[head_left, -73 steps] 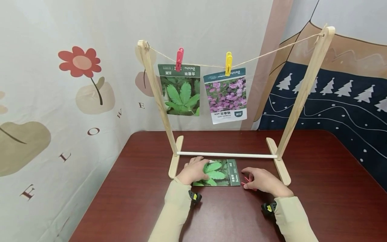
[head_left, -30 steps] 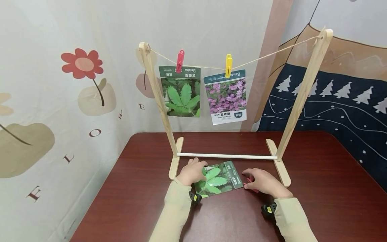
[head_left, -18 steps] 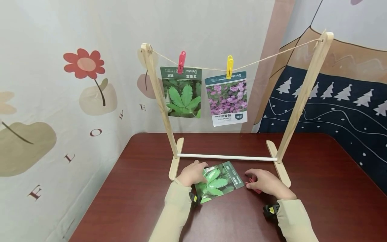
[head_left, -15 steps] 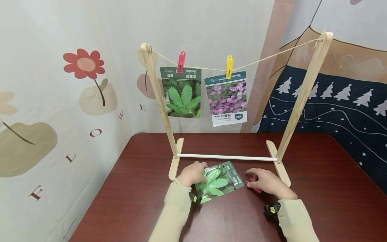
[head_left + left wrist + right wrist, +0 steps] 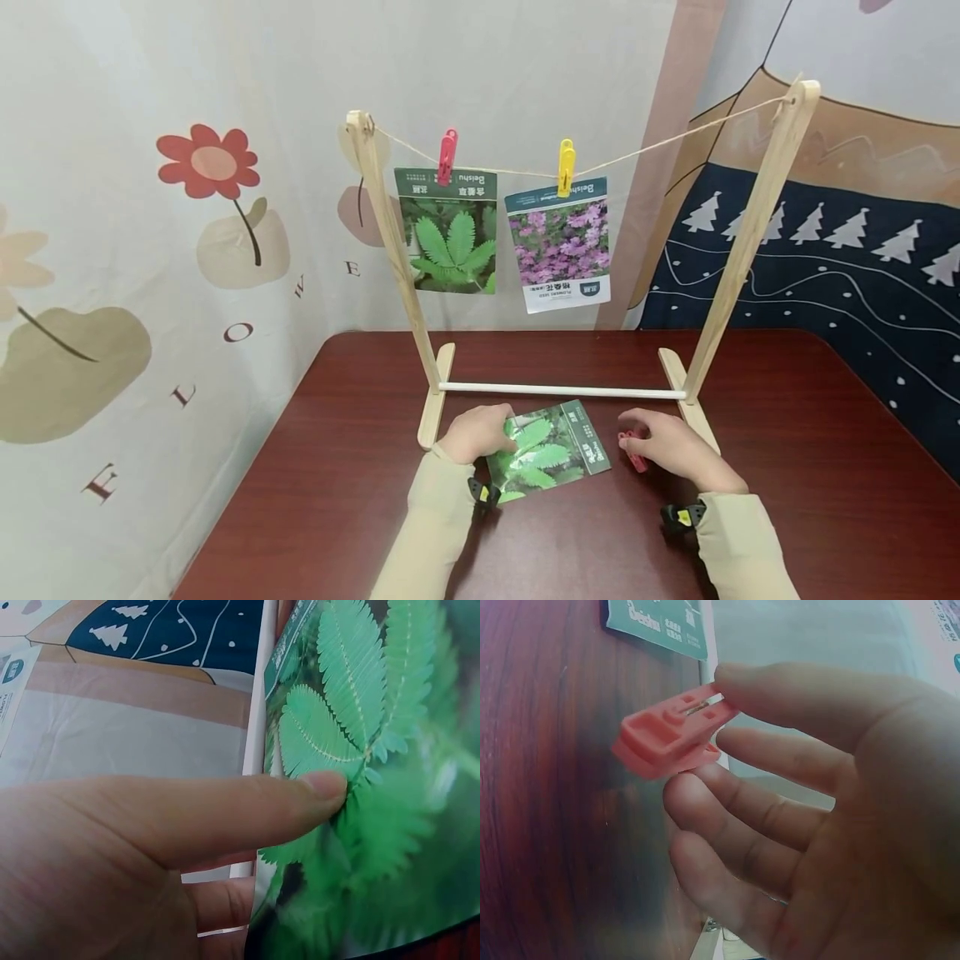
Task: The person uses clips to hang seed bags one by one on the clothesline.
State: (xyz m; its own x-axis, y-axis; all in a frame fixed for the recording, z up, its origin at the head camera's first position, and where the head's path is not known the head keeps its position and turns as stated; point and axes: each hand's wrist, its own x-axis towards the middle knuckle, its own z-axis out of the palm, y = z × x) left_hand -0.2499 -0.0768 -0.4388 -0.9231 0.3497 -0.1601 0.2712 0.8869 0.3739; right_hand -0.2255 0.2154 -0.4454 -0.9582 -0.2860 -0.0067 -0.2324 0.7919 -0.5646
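Observation:
My left hand (image 5: 474, 433) pinches the left end of a green seed packet (image 5: 551, 450) with a leaf picture. In the left wrist view the thumb presses on the packet's printed front (image 5: 360, 750), and fingers lie behind it. To the right of the packet, my right hand (image 5: 678, 446) holds a pink clothespin (image 5: 633, 457). The right wrist view shows this clothespin (image 5: 667, 735) between the thumb and fingertips, its gripping end pointing away from the palm. A small gap separates it from the packet's corner.
A wooden stand (image 5: 735, 267) carries a sagging string (image 5: 675, 133). On it hang a leaf packet (image 5: 453, 246) under a pink clothespin (image 5: 447, 158) and a purple-flower packet (image 5: 564, 250) under a yellow one (image 5: 566, 167). A white crossbar (image 5: 562, 389) runs low behind the hands.
The seed packet on the table side has turned from square to slanted, its near edge coming closer. My right hand has shifted slightly right, and the clothespin in it has turned and shows more.

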